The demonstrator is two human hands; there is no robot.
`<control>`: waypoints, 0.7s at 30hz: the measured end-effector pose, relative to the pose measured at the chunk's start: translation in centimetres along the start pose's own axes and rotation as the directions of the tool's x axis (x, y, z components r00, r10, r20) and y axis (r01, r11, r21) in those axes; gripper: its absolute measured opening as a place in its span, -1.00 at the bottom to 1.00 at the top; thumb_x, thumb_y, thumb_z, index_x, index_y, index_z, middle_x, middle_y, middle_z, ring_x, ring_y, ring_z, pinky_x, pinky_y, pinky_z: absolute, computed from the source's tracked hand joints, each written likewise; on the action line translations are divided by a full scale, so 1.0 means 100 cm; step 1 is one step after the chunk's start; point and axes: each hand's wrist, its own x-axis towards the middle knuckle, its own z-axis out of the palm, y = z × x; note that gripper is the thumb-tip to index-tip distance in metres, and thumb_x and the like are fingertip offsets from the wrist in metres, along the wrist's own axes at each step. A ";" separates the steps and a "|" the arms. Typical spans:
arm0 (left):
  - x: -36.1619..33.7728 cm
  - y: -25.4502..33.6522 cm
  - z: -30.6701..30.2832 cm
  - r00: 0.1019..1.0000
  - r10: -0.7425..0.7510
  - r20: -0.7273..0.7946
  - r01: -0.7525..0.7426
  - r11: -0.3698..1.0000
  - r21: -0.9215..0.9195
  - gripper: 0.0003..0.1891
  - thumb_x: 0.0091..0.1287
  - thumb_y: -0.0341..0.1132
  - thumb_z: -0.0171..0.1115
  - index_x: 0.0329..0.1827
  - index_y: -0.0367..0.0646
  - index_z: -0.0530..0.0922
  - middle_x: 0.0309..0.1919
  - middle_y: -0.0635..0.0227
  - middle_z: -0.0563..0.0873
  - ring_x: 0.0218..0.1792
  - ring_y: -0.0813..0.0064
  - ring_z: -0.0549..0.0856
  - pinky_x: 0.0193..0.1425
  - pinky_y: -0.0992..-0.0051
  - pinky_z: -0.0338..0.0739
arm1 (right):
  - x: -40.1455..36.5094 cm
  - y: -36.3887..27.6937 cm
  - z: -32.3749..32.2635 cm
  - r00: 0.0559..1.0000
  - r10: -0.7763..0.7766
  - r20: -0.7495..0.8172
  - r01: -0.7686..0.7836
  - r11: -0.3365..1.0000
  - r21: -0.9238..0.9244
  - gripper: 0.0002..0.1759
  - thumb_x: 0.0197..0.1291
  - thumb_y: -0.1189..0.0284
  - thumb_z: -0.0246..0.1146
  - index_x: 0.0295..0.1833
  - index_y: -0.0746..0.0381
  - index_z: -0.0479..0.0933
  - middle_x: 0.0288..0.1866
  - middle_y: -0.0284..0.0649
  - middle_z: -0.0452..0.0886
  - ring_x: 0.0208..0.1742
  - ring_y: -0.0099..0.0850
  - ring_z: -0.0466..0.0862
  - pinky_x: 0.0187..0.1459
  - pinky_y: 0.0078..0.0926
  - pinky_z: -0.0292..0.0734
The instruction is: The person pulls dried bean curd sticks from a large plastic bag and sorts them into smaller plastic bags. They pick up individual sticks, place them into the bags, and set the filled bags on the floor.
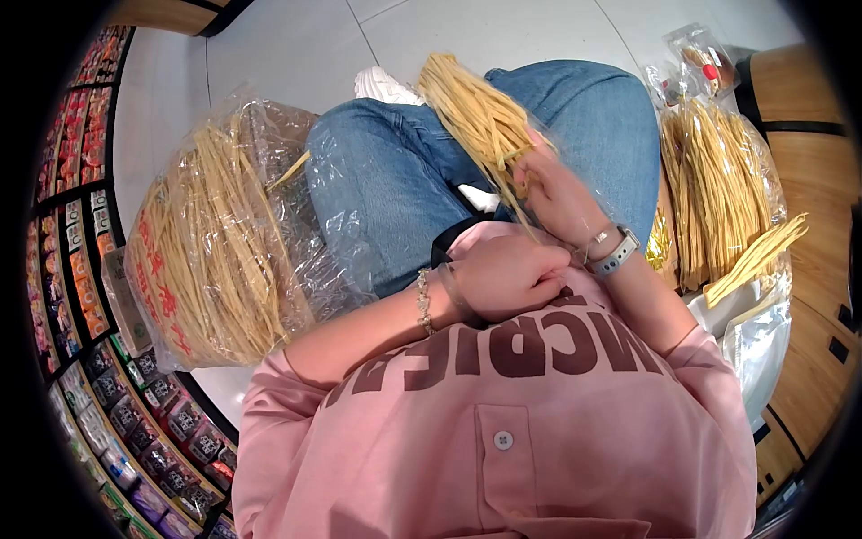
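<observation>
My right hand (pixel 549 193), with a watch at the wrist, is closed around the near end of a bundle of dried bean curd sticks (pixel 471 112). The bundle lies slanting over my lap, and clear plastic shows along its right side. My left hand (pixel 512 278) is curled shut just below, close to my right wrist; whatever its fingers hold, if anything, is hidden. At my left stands a large clear bag (pixel 211 242) full of the same long sticks. To my right is another pile of bean curd sticks (pixel 718 189) in clear plastic.
Shelves of colourful packets (pixel 135 404) line the left. A loose stick bunch (pixel 759 256) lies by a pale plastic bag (pixel 754 350) on the right, near wooden cabinets (pixel 813 198). Shiny gold strips (pixel 663 242) sit beside my right leg. Grey floor tiles (pixel 287 45) lie ahead.
</observation>
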 end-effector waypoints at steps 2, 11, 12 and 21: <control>0.000 -0.001 0.000 1.000 0.014 -0.015 -0.015 1.000 -0.008 -0.78 0.17 -0.29 0.07 -0.58 -0.20 0.35 -0.64 0.19 0.44 -0.56 0.23 0.49 -0.47 0.33 0.32 | 0.007 0.005 0.003 0.998 -0.043 -0.053 0.039 0.996 -0.079 -0.84 -0.07 0.62 0.00 -0.35 0.16 0.39 0.19 0.21 0.25 -0.23 0.00 0.54 -0.23 -0.30 0.44; 0.005 -0.011 0.008 0.988 0.094 -0.124 -0.091 0.995 0.030 -0.83 0.09 -0.31 0.06 -0.58 -0.18 0.37 -0.67 0.21 0.46 -0.53 0.22 0.52 -0.44 0.30 0.35 | 0.027 0.014 0.011 0.999 -0.048 -0.003 0.044 0.935 -0.352 -0.84 -0.10 0.60 0.05 -0.32 0.20 0.43 -0.08 0.08 0.48 -0.34 -0.01 0.55 -0.22 -0.27 0.46; 0.004 -0.009 0.006 0.992 0.060 -0.112 -0.058 0.998 0.020 -0.83 0.08 -0.31 0.06 -0.59 -0.17 0.37 -0.67 0.23 0.47 -0.54 0.23 0.52 -0.44 0.31 0.35 | 0.029 0.011 0.012 0.999 -0.039 0.019 0.044 0.922 -0.385 -0.84 -0.10 0.60 0.06 -0.32 0.20 0.43 -0.04 0.10 0.46 -0.34 0.00 0.54 -0.22 -0.24 0.46; -0.016 -0.006 -0.003 0.943 -0.194 -0.272 0.139 0.968 -0.208 -0.81 0.04 -0.28 0.11 -0.65 -0.13 0.36 -0.74 0.30 0.46 -0.66 0.25 0.49 -0.58 0.34 0.29 | -0.026 -0.048 -0.027 0.934 -0.146 0.325 0.240 0.931 -0.273 -0.50 -0.04 0.57 0.13 0.12 0.21 0.34 0.26 0.26 0.12 -0.16 0.10 0.50 -0.16 -0.26 0.45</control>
